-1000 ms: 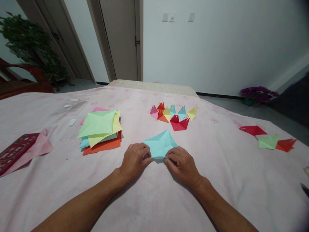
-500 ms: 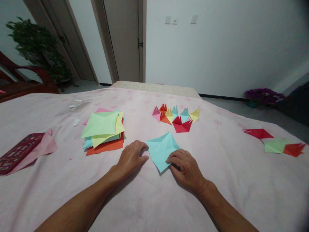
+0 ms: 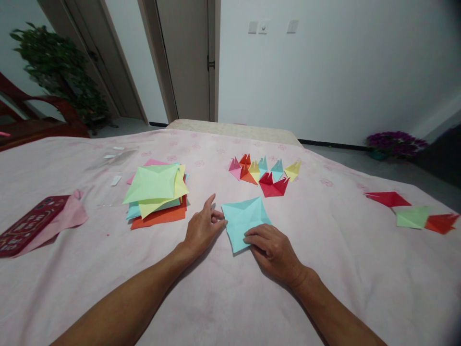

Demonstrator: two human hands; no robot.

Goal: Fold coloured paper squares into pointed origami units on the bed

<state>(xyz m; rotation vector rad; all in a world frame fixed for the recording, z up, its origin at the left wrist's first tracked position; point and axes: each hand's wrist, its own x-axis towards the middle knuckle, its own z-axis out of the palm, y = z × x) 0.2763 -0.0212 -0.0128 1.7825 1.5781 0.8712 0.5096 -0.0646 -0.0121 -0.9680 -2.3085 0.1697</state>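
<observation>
A creased light-blue sheet of origami paper (image 3: 243, 216) lies in front of me on the cloth. My right hand (image 3: 275, 252) pinches its lower right edge, fingers on top and the thumb hidden underneath. At the sheet's left edge is my left hand (image 3: 203, 228), its index finger raised and the thumb stretched toward the paper; whether the thumb touches it I cannot tell. Behind the sheet stand several folded paper cranes in pink, orange, yellow and blue, with a red crane (image 3: 273, 186) nearest.
A stack of coloured paper (image 3: 153, 185) lies left of my hands. Farther left are clear plastic wrappers (image 3: 111, 192) and a dark red patterned case (image 3: 34, 223) on pink cloth. Red, green and orange folded papers (image 3: 412, 217) lie far right. A pink-white tablecloth (image 3: 223, 298) covers the table.
The blue sheet has turned slightly, its near corner shifting left, with my right hand still on it. My left index finger has lifted and spread away from the thumb.
</observation>
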